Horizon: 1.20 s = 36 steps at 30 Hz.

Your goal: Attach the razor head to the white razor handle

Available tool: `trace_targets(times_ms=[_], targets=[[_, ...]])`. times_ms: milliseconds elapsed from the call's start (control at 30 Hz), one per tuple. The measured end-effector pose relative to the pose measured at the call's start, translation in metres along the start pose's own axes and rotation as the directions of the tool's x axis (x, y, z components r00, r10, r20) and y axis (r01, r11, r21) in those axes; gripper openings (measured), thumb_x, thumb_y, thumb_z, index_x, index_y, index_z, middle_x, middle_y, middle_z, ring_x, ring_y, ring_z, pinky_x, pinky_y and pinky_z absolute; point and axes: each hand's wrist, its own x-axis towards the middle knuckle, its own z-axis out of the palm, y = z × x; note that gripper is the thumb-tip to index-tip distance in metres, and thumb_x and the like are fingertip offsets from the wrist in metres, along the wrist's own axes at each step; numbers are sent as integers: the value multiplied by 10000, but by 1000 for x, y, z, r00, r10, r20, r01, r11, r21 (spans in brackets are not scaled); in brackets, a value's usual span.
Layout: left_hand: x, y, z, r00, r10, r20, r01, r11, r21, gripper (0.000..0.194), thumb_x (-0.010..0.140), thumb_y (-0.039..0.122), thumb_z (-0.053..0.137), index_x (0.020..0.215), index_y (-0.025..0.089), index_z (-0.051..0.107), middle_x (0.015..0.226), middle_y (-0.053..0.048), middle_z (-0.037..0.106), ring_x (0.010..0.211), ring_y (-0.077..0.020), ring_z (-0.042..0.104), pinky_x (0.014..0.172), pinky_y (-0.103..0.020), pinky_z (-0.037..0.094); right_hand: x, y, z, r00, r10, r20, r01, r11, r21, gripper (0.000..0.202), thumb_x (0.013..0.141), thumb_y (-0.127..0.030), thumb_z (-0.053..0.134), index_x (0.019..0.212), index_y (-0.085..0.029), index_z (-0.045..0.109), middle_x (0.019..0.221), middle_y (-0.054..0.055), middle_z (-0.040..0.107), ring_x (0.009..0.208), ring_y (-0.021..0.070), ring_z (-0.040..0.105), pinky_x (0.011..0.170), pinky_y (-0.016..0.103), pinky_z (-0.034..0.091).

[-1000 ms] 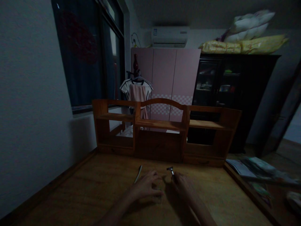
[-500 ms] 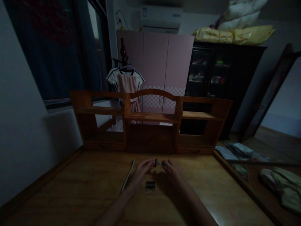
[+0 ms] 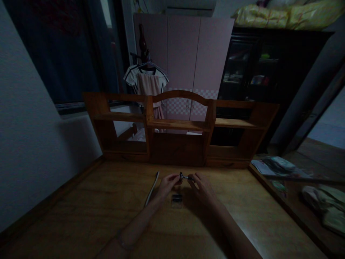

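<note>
Over the wooden desk [image 3: 113,201], both hands are on a small T-shaped razor [image 3: 185,177] with a dark head and a shiny handle. My left hand [image 3: 167,184] is closed, its fingertips pinching the razor's head. From the other side my right hand [image 3: 201,187] grips the handle's end between thumb and fingers. Just below them on the desk lies a small clear case [image 3: 176,201] with dark pieces in its upper part; what these are is too dim to tell. A long thin pale stick [image 3: 151,190] with a dark tip lies beside my left hand, partly behind the forearm.
A wooden shelf unit [image 3: 178,125] stands along the desk's back edge. To the right, beyond the desk's raised edge, are papers [image 3: 272,165] and folded cloth [image 3: 327,207]. Behind are hanging clothes [image 3: 148,79], a pink wardrobe [image 3: 183,54] and a dark cabinet [image 3: 269,64].
The camera view has tilted down and shifted. My left fingers have come onto the razor's head, and more of the dark handle shows at my right fingertips.
</note>
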Motion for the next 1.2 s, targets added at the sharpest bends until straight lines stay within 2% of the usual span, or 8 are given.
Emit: trace_targets(times_ms=[200, 433, 533, 633, 767, 867, 1000, 1200], targets=[[-1, 1, 1, 997, -71, 6, 71, 997, -1, 347, 665, 384, 730, 896, 126, 709, 921, -99, 715, 774, -200, 666, 785, -326, 518, -1, -1, 0, 1000, 2, -15, -2, 1000, 9, 229, 957, -321, 378, 979, -219, 581, 914, 49, 573, 857, 170, 541, 774, 276, 396], [-5, 3, -4, 1000, -29, 4, 29, 995, -94, 323, 723, 340, 669, 954, 116, 698, 1006, -128, 701, 845, -217, 670, 844, -359, 503, -1, 3, -1, 999, 22, -28, -19, 996, 85, 235, 954, -334, 380, 961, -208, 579, 916, 61, 574, 878, 182, 537, 787, 289, 396], [-7, 3, -5, 999, -40, -8, 39, 993, -108, 329, 738, 354, 657, 960, 113, 692, 1010, -136, 698, 871, -226, 671, 881, -373, 486, -2, 1, -1, 999, 53, 12, -54, 974, 220, 213, 946, -348, 396, 970, -209, 555, 913, 46, 585, 848, 172, 543, 761, 277, 403], [-8, 4, -4, 998, -58, 2, 58, 993, -104, 342, 749, 366, 648, 975, 111, 686, 997, -143, 698, 881, -233, 671, 882, -376, 482, -2, -4, 0, 994, 77, 83, -104, 907, 407, 229, 937, -385, 405, 977, -201, 535, 882, 24, 593, 789, 151, 545, 716, 254, 411], [-9, 7, -2, 996, -81, 31, 85, 985, -150, 330, 752, 367, 647, 963, 118, 688, 1054, -147, 680, 920, -248, 659, 871, -379, 490, 1, -8, 3, 981, 129, 142, -185, 833, 521, 351, 917, -471, 408, 827, -170, 564, 757, 1, 563, 702, 129, 515, 623, 226, 387], [-9, 7, -1, 995, -87, 52, 96, 973, -208, 281, 761, 342, 645, 926, 120, 693, 1076, -138, 676, 970, -259, 641, 874, -384, 498, 3, -7, 5, 974, 143, 175, -216, 813, 540, 416, 902, -509, 414, 776, -156, 592, 712, -4, 557, 671, 122, 506, 601, 221, 373], [-4, 1, -4, 987, -149, 67, 162, 938, -306, 246, 795, 290, 601, 899, 88, 694, 1003, -139, 702, 923, -262, 661, 858, -403, 515, 4, -1, 7, 961, 203, 188, -272, 813, 515, 450, 861, -550, 462, 732, -148, 618, 664, 3, 559, 637, 125, 502, 560, 221, 353], [-1, -2, -5, 960, -240, 147, 280, 869, -408, 302, 878, 232, 459, 931, 35, 682, 1024, -178, 693, 956, -253, 662, 918, -389, 495, 3, 8, 13, 945, 271, 180, -325, 818, 474, 481, 826, -585, 486, 648, -147, 574, 594, -19, 489, 587, 114, 455, 504, 216, 298]])
